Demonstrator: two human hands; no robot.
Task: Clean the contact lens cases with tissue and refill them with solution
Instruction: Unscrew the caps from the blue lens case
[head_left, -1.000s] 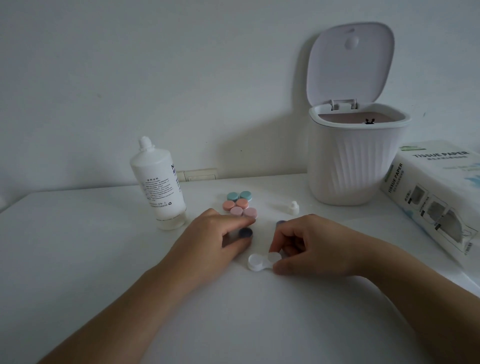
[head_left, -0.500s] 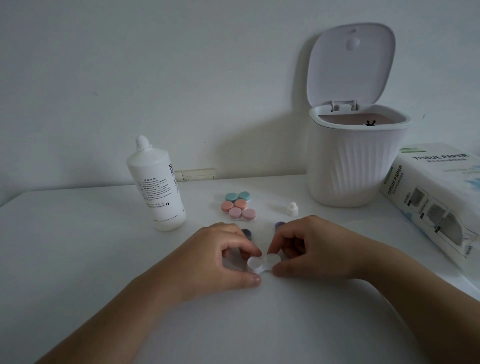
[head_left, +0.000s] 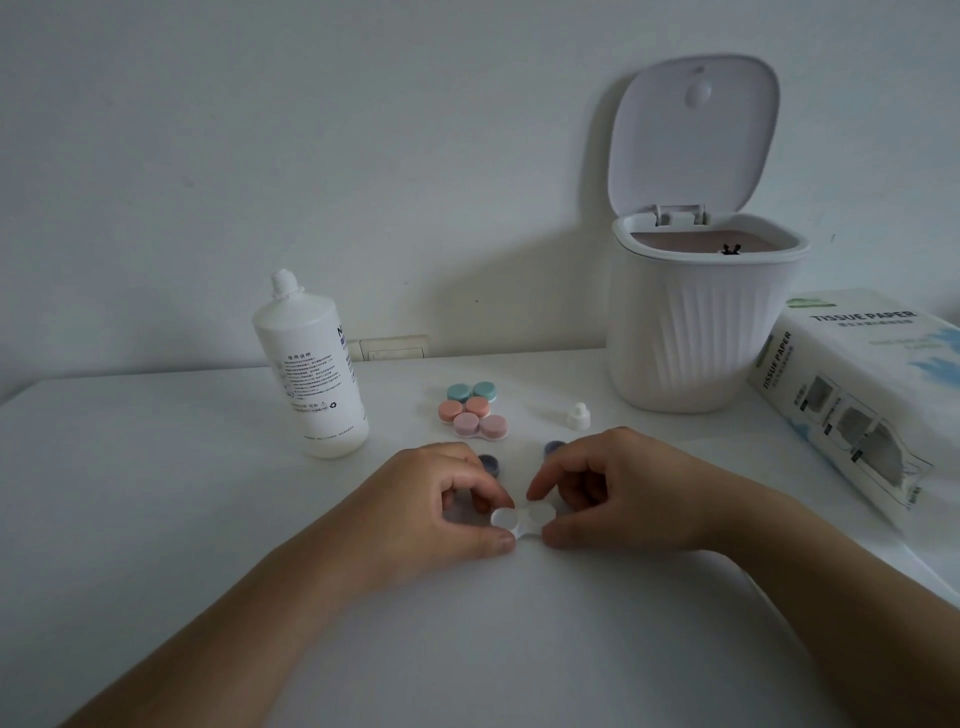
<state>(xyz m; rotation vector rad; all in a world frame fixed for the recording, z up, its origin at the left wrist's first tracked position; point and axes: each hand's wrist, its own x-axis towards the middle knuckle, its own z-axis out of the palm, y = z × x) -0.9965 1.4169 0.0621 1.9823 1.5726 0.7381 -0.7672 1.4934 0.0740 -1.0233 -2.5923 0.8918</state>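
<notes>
On the white desk (head_left: 156, 519), an uncapped white lens case (head_left: 522, 518) lay flat in front of the solution bottle (head_left: 310, 369), nearer the person. Both hands met on it. The left hand (head_left: 431, 506) pinched the case's left well between thumb and curled fingers (head_left: 480, 493), the thumb tip against the near edge. The right hand (head_left: 623, 491) pinched the right well the same way, thumb at the near edge and forefinger bent down onto the far side.

Two dark blue caps lay just behind the hands: one cap (head_left: 489, 464) beside the left knuckles, the other cap (head_left: 554, 448) half hidden by the right forefinger. Right of the bottle sat three capped cases close together: a teal one (head_left: 471, 391), an orange one (head_left: 464, 408) and a pink one (head_left: 479, 426). A small white bottle cap (head_left: 578, 417) stood farther right of the bottle, apart from them. Beyond that stood a ribbed white bin (head_left: 696, 332) with its lid up, and a pack of tissue paper (head_left: 852, 395) lay beside the bin at the desk's right edge.
</notes>
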